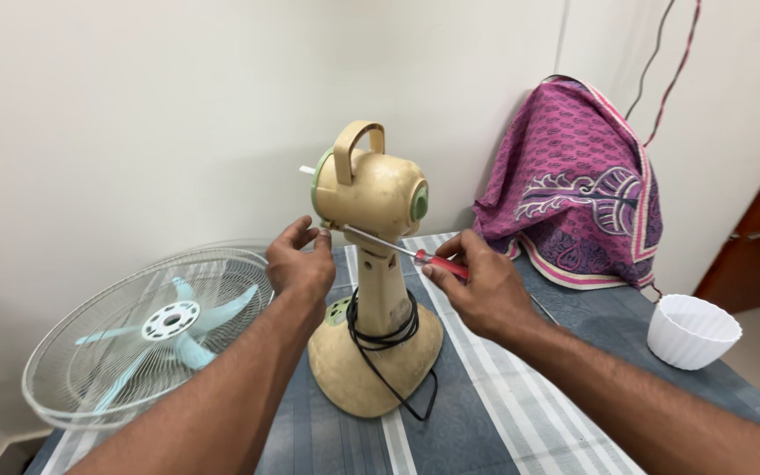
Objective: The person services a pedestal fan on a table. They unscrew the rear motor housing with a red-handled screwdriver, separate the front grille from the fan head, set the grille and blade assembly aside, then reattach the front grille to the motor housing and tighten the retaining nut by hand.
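Centre of frame: cream table-fan body point(378, 290), grille and blades removed, upright on striped blue-grey cloth point(494, 413) over worktop. Motor housing point(376, 186) at top, carry handle above, green trim ring at left face, short shaft stub projecting left. Black cord point(383, 339) wound round the neck, loop trailing over the base toward lower centre.

Right hand point(477, 286), right of centre: grip closed round red handle of screwdriver point(398, 248), thumb and fingers wrapped, handle mostly hidden in the fist. Shaft runs up-left from the grip, crossing in front of the fan neck, tip meeting lower left edge of motor housing. Tip contact point partly hidden; screw itself not discernible.

Left hand point(299, 264), left of centre: fingers curled, fingertips pinched at the underside of the housing, right where the screwdriver tip ends. Whether anything small is pinched there: cannot tell. Hand touching housing, not wrapped round it.

Fan body thus between the two hands, housing above and slightly left of the right grip, directly upper right of the left fingertips.

Lower left of frame: detached wire guard point(72, 369) lying flat with pale blue blade set point(169, 325) inside. Upper right: purple patterned cloth point(582, 185) draped over an object. Right edge: white ribbed bowl point(692, 330) on worktop, well apart from hands.
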